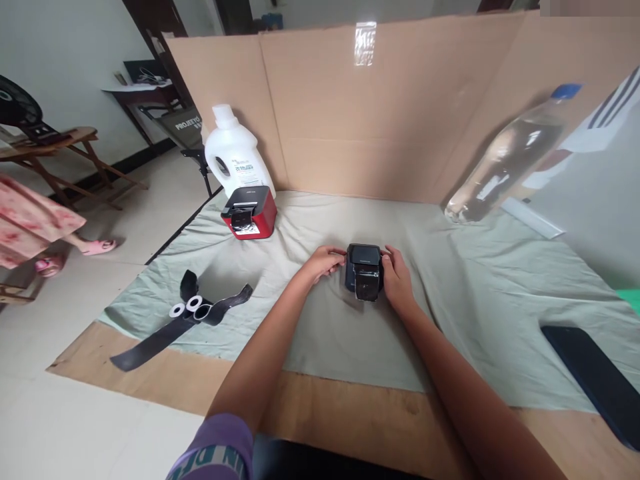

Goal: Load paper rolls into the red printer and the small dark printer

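Note:
A small black label printer (pixel 364 257) sits on the cloth in front of me, with a strip of glossy black paper (pixel 367 285) hanging from its front slot. My left hand (pixel 326 263) is at its left side, fingers bent and the fingertips against the casing. Against the opposite side, my right hand (pixel 397 277) has its thumb and fingers closed on the casing. Between them the two hands hold the printer. Parts of the fingers are hidden behind it.
A red and black printer (pixel 260 217) stands before a white detergent bottle (pixel 240 157) at back left. Loose black paper rolls (pixel 193 310) lie front left. A clear bottle (pixel 515 160) leans at back right, and a dark phone-like slab (pixel 595 380) lies right. Cardboard (pixel 370 120) walls the back.

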The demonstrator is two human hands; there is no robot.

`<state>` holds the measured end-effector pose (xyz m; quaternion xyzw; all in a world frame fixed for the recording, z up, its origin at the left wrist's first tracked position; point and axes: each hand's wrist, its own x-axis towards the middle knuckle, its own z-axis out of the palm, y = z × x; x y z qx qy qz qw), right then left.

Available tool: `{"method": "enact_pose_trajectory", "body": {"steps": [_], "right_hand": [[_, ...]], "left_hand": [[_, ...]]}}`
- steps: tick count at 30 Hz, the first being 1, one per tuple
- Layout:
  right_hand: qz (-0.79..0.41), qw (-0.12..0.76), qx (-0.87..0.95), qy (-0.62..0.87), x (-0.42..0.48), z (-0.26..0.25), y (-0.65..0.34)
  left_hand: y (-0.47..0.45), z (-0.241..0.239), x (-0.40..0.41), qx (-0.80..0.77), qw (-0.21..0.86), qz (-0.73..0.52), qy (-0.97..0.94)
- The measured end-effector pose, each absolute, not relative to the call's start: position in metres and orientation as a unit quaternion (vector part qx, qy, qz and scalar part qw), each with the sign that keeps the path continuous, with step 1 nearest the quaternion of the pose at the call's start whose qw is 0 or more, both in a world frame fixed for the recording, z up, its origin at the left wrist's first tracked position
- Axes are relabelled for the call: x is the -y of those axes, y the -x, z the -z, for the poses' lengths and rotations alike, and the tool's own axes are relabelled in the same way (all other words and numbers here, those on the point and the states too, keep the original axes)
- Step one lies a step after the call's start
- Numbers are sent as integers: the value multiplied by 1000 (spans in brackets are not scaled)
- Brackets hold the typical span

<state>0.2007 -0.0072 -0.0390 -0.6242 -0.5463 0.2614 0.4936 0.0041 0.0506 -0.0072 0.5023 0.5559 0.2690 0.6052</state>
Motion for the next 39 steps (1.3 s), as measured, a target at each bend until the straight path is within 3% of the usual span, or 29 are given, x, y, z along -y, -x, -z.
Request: {"method": "enact_pose_trajectory", "body": {"steps": [9, 18, 26, 39], "right_hand": [[-262, 474, 539, 645, 9, 35, -198], [-276, 509, 530, 619, 6, 40, -200], [-278, 525, 527, 607, 3, 44, -201], [-284, 525, 525, 606, 2, 46, -202]], "left_hand": [[-9, 10, -53, -570, 595, -257, -505], [-6, 13, -51, -546, 594, -257, -532], [-13, 43, -30, -479, 361, -422, -680], [-11, 51, -34, -463, 364, -442, -677]]}}
